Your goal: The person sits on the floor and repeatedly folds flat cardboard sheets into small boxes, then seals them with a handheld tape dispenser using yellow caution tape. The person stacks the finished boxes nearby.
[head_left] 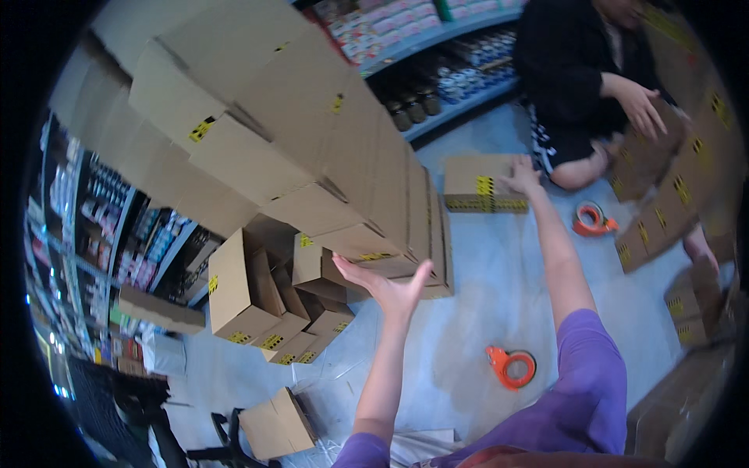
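My left hand (384,288) is open, thumb and fingers spread wide. It is in front of the lower part of a tall stack of brown cardboard boxes (312,148); I cannot tell whether it touches them. With my arm stretched forward, my right hand (521,176) lies with fingers apart at the right end of a small closed cardboard box (476,173). Yellow-and-black tape marks that box's near side. An orange tape dispenser (499,357) lies on the floor near my right arm. Beyond that arm is another orange tape dispenser (583,226).
Several open cardboard boxes (242,300) stand left of the stack. A person in dark clothes (573,86) sits at the far right beside more taped cartons (663,203). Stocked shelves (437,117) run behind. A loose carton (277,425) and a black chair base (226,444) are at lower left.
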`<act>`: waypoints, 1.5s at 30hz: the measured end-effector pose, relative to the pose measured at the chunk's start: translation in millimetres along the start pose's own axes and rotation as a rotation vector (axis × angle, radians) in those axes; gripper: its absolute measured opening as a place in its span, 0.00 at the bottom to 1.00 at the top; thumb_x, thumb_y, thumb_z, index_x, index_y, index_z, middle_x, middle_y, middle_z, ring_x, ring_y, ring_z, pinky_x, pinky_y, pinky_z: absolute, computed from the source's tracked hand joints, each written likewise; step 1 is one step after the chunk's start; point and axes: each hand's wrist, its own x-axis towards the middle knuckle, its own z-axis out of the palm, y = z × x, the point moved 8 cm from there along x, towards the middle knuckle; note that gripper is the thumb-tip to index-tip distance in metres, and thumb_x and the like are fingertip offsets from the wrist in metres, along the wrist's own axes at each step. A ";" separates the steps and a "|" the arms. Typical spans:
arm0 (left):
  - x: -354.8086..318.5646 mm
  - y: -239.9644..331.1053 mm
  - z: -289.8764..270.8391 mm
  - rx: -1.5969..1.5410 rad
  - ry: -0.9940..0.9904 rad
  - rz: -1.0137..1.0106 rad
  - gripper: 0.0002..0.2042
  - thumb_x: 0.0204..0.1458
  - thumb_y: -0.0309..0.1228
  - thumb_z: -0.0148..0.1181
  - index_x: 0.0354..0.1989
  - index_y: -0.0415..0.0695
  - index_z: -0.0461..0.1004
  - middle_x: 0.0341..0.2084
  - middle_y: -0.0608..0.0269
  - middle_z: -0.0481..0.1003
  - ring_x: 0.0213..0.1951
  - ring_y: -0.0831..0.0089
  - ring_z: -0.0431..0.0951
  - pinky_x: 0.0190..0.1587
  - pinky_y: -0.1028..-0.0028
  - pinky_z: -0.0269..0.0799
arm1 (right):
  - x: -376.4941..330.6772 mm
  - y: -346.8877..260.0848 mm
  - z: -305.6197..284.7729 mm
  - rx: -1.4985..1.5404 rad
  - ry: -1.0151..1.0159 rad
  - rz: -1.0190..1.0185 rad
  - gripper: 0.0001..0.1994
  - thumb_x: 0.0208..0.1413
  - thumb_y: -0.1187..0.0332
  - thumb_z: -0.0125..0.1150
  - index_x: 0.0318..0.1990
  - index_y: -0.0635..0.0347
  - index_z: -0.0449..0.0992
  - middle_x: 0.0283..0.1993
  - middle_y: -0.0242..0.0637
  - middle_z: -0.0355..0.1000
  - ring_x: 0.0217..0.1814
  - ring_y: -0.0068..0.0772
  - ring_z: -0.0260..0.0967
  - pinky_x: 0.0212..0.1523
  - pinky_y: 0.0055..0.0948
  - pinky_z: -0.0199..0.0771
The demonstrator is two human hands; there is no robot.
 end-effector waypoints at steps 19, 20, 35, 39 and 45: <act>137.8 -212.3 66.5 0.681 -0.885 0.043 0.55 0.21 0.58 0.74 0.66 0.55 0.60 0.61 0.53 0.59 0.65 0.54 0.55 0.61 0.54 0.59 | -146.7 42.6 -62.9 0.658 -0.374 -0.174 0.10 0.57 0.75 0.57 0.45 0.67 0.75 0.42 0.34 0.77 0.44 0.21 0.71 0.46 0.25 0.70; 138.3 -208.0 70.2 0.720 -0.874 0.025 0.56 0.21 0.60 0.73 0.66 0.54 0.60 0.61 0.53 0.59 0.66 0.55 0.54 0.61 0.54 0.59 | -167.9 42.9 -82.0 0.664 -0.321 -0.186 0.10 0.58 0.76 0.55 0.47 0.67 0.74 0.44 0.35 0.76 0.45 0.21 0.71 0.48 0.25 0.69; 112.2 -190.7 42.4 1.044 -0.721 0.069 0.59 0.21 0.63 0.72 0.68 0.53 0.54 0.50 0.53 0.67 0.55 0.56 0.64 0.55 0.57 0.57 | -380.0 -176.0 -90.0 0.082 0.169 -0.067 0.09 0.53 0.78 0.51 0.42 0.69 0.63 0.36 0.61 0.73 0.42 0.66 0.71 0.43 0.52 0.72; 140.3 -157.2 10.8 0.953 -0.704 -0.194 0.61 0.20 0.64 0.70 0.68 0.47 0.54 0.53 0.50 0.67 0.57 0.54 0.63 0.58 0.54 0.56 | -371.9 -190.5 -83.5 0.002 0.104 -0.078 0.11 0.52 0.78 0.52 0.42 0.69 0.61 0.34 0.63 0.73 0.40 0.65 0.72 0.42 0.54 0.72; 164.3 -55.3 -132.3 0.762 -0.655 -0.330 0.58 0.27 0.57 0.69 0.72 0.54 0.46 0.56 0.39 0.64 0.60 0.45 0.62 0.61 0.51 0.57 | -376.0 -197.8 -87.3 -0.088 0.088 -0.106 0.12 0.50 0.79 0.53 0.42 0.69 0.61 0.34 0.62 0.74 0.41 0.64 0.73 0.43 0.53 0.73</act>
